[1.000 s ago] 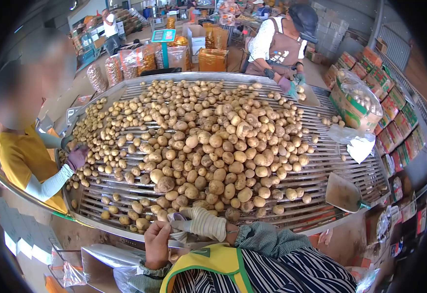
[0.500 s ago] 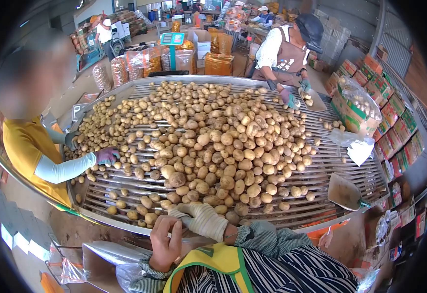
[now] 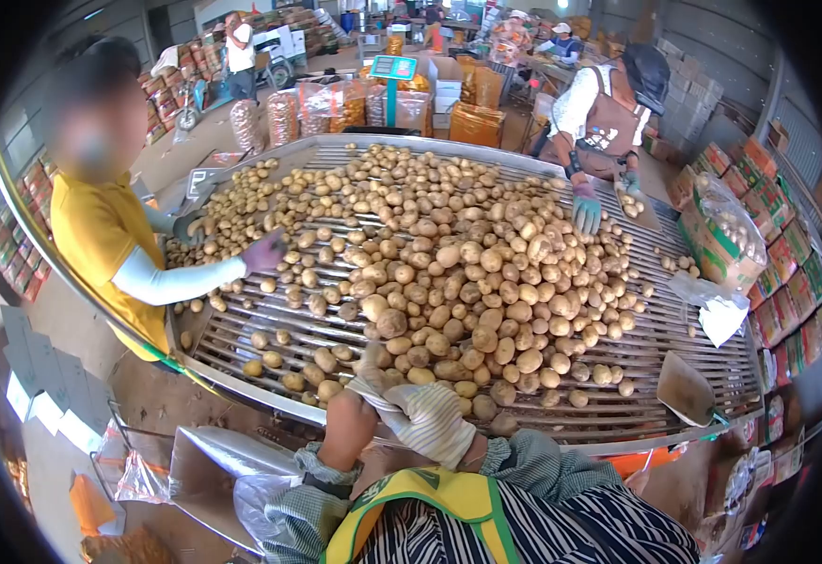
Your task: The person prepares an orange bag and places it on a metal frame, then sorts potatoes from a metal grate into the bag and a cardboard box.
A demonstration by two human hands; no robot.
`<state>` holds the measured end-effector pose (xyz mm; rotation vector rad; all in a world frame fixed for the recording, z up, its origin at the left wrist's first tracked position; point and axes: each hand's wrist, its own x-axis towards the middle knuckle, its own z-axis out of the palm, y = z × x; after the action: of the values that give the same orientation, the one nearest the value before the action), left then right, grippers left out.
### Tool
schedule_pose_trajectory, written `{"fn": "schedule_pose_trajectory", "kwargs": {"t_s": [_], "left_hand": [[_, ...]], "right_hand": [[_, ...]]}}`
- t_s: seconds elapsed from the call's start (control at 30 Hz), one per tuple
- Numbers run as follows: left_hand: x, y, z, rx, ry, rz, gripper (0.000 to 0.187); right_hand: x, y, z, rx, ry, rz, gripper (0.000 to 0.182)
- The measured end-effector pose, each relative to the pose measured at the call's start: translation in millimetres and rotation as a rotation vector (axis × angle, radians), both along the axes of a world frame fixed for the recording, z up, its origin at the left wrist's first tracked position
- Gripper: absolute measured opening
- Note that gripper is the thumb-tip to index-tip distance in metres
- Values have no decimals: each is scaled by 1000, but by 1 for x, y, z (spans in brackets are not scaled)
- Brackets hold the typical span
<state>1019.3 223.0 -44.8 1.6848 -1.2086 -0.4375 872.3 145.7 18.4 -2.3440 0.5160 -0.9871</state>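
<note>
My left hand (image 3: 349, 425) is bare at the wrist and back, held low over the near edge of the sorting table. Pale knit cloth, seemingly a white glove (image 3: 368, 374), covers its fingers and hides how they are bent. My right hand (image 3: 434, 429), in a striped off-white knit glove, is closed at this cloth, against the left hand. Just beyond both hands lies a large heap of potatoes (image 3: 486, 282) on the slatted metal table (image 3: 608, 418).
A co-worker in yellow (image 3: 101, 254) stands at the left, another in a brown apron (image 3: 608, 122) at the far right. A scoop (image 3: 686, 387) lies on the slats at right, near a box of potatoes (image 3: 723, 235). An open carton (image 3: 232, 461) stands below my left side.
My left fingers showed bare and bent beside the right glove; now pale cloth covers them. The yellow-clad co-worker's purple-gloved hand has lifted off the potatoes. The view has shifted left.
</note>
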Motion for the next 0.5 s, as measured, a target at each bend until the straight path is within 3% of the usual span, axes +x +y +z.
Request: {"fn": "schedule_pose_trajectory", "kwargs": {"t_s": [0.03,0.07,0.1,0.17,0.2,0.23,0.3,0.37,0.43,0.5], "left_hand": [[7,-2,9,26,213,24,16],[5,-2,16,51,669,25,21],[2,-1,24,50,667,29,21],[-5,1,60,16,942,141,24],[4,5,43,5,348,59,22],[3,1,37,7,343,61,22],[0,-7,32,-275,1358,55,24],[1,0,46,-294,1273,-72,28],[-10,4,62,-377,962,-153,31],[-5,2,49,-313,1017,-162,28]], "right_hand": [[1,2,0,-1,-5,11,13],[0,5,-1,3,44,32,14],[-1,8,-2,6,96,52,16],[-1,10,6,15,121,74,17],[0,10,5,-22,108,70,16],[1,11,4,-57,93,65,16],[4,17,-4,-81,96,81,14],[7,19,-3,-114,97,97,13],[6,20,4,-140,115,80,11],[10,24,5,-181,129,73,11]]}}
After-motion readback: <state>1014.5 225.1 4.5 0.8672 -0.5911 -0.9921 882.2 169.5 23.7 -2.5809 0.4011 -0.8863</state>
